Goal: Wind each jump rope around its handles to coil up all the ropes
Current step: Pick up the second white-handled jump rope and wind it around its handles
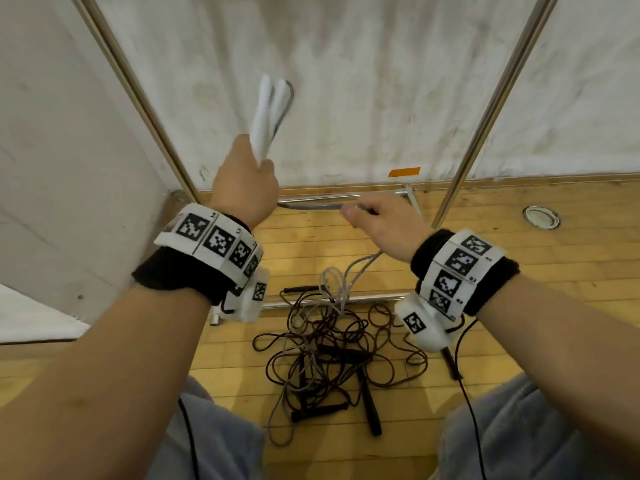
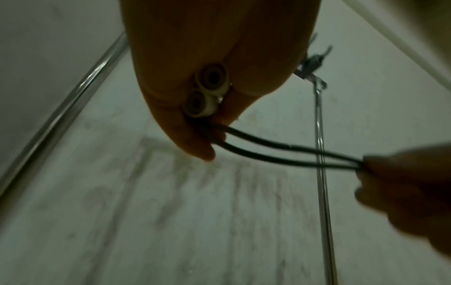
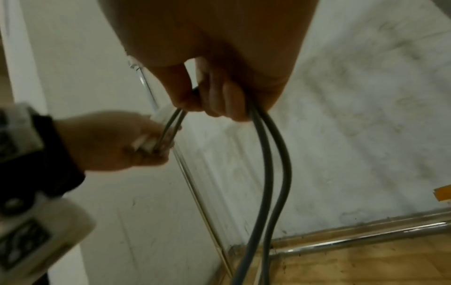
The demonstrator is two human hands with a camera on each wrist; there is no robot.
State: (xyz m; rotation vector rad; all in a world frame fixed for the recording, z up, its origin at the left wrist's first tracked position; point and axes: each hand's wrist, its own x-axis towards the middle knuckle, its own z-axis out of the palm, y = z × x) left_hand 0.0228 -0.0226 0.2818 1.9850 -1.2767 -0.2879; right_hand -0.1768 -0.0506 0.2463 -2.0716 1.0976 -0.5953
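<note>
The left hand (image 1: 244, 188) is raised in front of the wall (image 1: 381, 81), its fingers (image 2: 195, 142) curled tight round a pair of white handles (image 1: 265, 116) held side by side; the handles stick up and away past the thumb side, and the left wrist view shows their two round butt ends (image 2: 207, 92) poking out below the curled fingers. From the fist a doubled grey rope (image 2: 280, 154) runs across to the right hand (image 1: 384, 226), which sits a little lower and just to the right. The right hand's fingers (image 3: 219, 96) are closed on that rope, thumb and forefinger pinching both strands together, so the stretch between the two hands is pulled nearly straight. Below the right fingers the two strands (image 3: 268, 173) hang slack, side by side, down toward the wooden floor (image 1: 519, 271), where they join a loose light-coloured loop (image 1: 332, 282) on top of a tangled heap. That heap of dark ropes (image 1: 329, 348) lies on the floor below and between both hands, with several black handles (image 1: 369, 407) mixed into it, none wound. A metal frame (image 1: 485, 109) stands against the wall beyond the fingers, and a strip of orange tape (image 1: 404, 172) is stuck low on the wall above the right hand.
</note>
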